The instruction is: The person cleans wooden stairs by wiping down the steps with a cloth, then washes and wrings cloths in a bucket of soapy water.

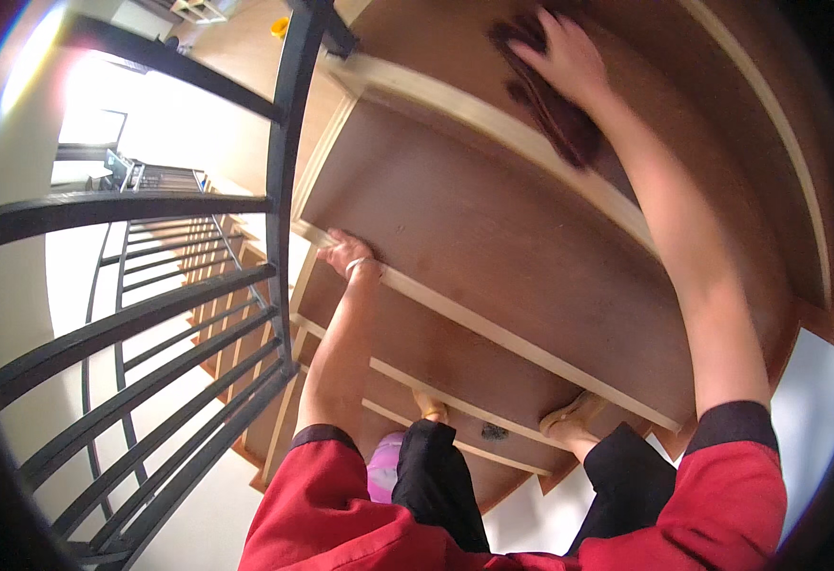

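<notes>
My right hand presses a dark maroon cloth onto an upper wooden stair tread. Hand and cloth are blurred, and part of the cloth trails towards the light edge strip of that step. Lower down on the left, my left hand leans on the pale nosing of the brown stair tread below, near its left end. It wears a light bracelet and holds no loose thing; some of its fingers are hard to make out.
A black metal railing runs along the left side, with more stairs beyond its bars. My feet stand on lower steps. Near my left leg is a pink container; a dark patch lies between my feet. White wall borders the right.
</notes>
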`<state>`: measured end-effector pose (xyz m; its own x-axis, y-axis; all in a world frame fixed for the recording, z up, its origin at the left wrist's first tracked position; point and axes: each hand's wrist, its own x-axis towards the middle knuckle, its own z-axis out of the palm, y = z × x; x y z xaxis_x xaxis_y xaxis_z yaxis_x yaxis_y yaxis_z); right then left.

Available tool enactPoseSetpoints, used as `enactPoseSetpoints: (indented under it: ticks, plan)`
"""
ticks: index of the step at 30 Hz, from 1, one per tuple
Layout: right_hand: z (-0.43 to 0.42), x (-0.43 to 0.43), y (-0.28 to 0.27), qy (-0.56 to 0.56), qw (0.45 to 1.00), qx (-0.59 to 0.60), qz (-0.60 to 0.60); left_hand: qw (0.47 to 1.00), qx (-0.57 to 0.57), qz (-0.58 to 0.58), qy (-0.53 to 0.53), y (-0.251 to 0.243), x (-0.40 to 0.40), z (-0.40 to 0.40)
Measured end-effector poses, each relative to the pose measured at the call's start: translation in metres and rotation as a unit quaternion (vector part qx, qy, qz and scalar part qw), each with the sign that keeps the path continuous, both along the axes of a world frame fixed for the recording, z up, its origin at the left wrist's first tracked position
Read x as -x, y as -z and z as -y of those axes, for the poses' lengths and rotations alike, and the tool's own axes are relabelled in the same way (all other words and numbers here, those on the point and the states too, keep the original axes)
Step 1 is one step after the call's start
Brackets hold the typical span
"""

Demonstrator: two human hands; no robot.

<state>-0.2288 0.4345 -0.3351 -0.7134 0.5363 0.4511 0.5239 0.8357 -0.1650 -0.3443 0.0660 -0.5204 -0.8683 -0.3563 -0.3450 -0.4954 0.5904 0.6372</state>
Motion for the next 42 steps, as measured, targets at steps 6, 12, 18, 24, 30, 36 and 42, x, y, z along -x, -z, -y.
enactPoseSetpoints:
  ticks: [6,12,18,24,30,36,42]
  plan:
    - [0.065,0.097,-0.003,-0.276,0.947,0.163,0.02,0.997,0.054,0.047,-0.022,-0.042,-0.011,-0.028]
    - [0.104,-0.084,-0.026,-0.223,0.968,0.064,0.098,0.993,0.112,-0.006,-0.018,-0.034,0.001,-0.006]
    - [0.129,-0.072,-0.002,-0.165,0.935,-0.095,0.301,0.994,0.088,0.068,-0.003,-0.04,-0.007,-0.014]
    - [0.162,0.16,0.03,-0.298,0.719,-0.527,0.342,0.99,0.141,0.002,-0.029,-0.021,-0.002,-0.012]
    - [0.146,0.134,0.05,-0.396,0.605,-0.467,0.508,0.994,0.11,-0.02,-0.021,-0.014,0.004,-0.016]
    - [0.113,-0.215,-0.009,-0.452,0.484,-0.246,0.708,0.995,0.099,-0.001,-0.008,-0.029,-0.002,-0.013]
    - [0.132,-0.111,0.024,-0.39,0.641,-0.257,0.609,0.995,0.076,0.069,0.004,-0.036,-0.002,-0.01]
